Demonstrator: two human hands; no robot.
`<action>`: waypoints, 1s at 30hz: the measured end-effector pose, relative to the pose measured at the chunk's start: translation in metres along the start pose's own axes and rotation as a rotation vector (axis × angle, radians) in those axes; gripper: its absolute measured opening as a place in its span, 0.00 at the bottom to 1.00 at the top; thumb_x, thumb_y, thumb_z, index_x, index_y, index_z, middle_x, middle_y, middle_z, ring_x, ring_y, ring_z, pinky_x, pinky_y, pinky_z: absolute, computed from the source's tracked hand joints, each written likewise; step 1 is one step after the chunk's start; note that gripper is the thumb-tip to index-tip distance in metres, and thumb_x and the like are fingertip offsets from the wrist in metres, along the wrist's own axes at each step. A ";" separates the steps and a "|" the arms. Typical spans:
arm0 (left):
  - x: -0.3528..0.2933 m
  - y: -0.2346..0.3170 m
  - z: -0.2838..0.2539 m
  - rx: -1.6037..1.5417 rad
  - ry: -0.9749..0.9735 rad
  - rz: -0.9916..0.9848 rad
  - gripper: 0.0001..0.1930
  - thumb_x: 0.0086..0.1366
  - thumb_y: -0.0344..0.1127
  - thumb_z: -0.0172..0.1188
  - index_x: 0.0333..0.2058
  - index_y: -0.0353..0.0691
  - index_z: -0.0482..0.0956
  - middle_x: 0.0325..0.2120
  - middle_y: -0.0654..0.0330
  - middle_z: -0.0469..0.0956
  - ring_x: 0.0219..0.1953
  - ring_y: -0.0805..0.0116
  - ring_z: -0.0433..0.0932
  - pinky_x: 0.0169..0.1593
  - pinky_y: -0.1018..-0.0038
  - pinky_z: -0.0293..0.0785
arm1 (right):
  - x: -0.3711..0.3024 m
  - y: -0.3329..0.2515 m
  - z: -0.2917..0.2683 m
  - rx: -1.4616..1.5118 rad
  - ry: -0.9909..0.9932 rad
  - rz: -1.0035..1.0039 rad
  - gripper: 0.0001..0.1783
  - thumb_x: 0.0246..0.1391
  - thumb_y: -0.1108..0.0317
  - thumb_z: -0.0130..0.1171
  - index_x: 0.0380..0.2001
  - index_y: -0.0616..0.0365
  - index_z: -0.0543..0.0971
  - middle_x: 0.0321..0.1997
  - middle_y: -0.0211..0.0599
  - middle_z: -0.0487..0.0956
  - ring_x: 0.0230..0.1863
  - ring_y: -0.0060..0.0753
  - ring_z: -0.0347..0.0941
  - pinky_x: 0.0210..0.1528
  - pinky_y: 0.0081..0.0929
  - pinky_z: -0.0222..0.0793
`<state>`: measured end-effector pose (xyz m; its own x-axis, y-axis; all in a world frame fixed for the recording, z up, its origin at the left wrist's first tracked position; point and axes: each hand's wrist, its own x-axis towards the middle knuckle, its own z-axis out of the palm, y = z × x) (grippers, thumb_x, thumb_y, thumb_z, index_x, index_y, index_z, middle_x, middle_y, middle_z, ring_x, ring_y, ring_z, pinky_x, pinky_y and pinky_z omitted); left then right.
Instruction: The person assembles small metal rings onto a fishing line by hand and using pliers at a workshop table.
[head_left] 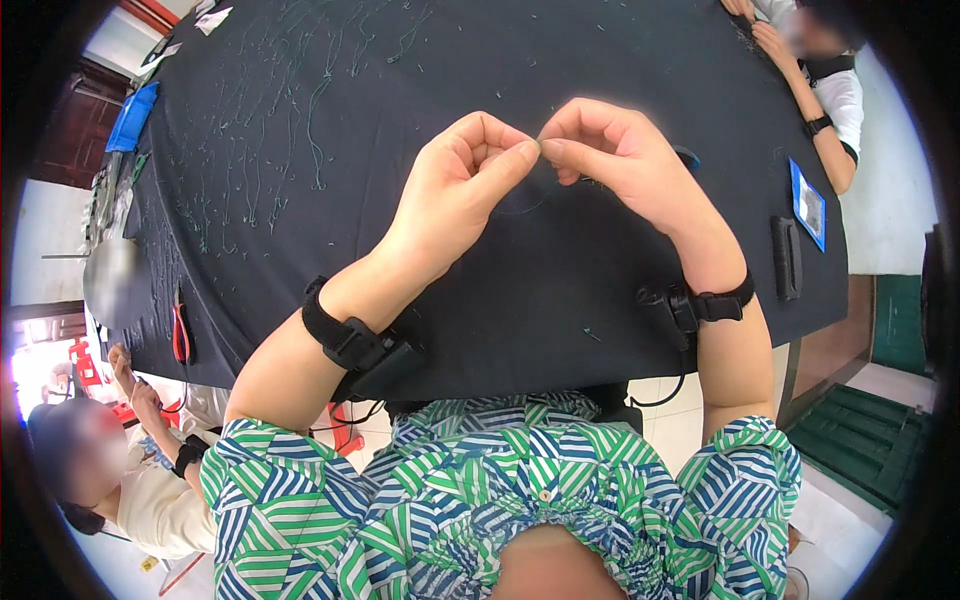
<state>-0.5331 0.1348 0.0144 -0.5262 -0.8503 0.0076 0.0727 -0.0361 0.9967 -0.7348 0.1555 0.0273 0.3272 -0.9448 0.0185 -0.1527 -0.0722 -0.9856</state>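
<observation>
My left hand [470,180] and my right hand [615,155] meet above the black cloth, thumb and fingertips pinched in each. A fine thread [522,212] shows as a faint loop just below them and seems to run up to both pinches. What lies right between the fingertips is too small to make out. Both wrists wear black straps with small devices. Thin dark green threads [318,130], several of them knotted, lie spread over the cloth beyond my left hand.
Red-handled pliers [181,330] lie at the table's left edge, a blue packet [132,117] farther back. On the right are a black oblong case [787,258] and a blue-edged pouch [808,205]. Other people's hands work at the far right [770,42] and lower left [147,405].
</observation>
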 end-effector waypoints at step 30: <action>0.003 0.017 -0.011 0.335 0.174 0.204 0.04 0.62 0.28 0.60 0.30 0.34 0.75 0.15 0.74 0.64 0.20 0.87 0.60 0.25 0.85 0.60 | -0.012 -0.011 0.039 -0.598 0.459 -0.466 0.04 0.51 0.74 0.61 0.31 0.57 0.77 0.21 0.36 0.75 0.22 0.29 0.72 0.24 0.24 0.64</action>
<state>-0.5241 0.1257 0.0302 -0.3763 -0.8995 0.2221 -0.1337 0.2900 0.9477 -0.7001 0.1798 0.0310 0.0915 -0.8032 0.5886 -0.6012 -0.5158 -0.6104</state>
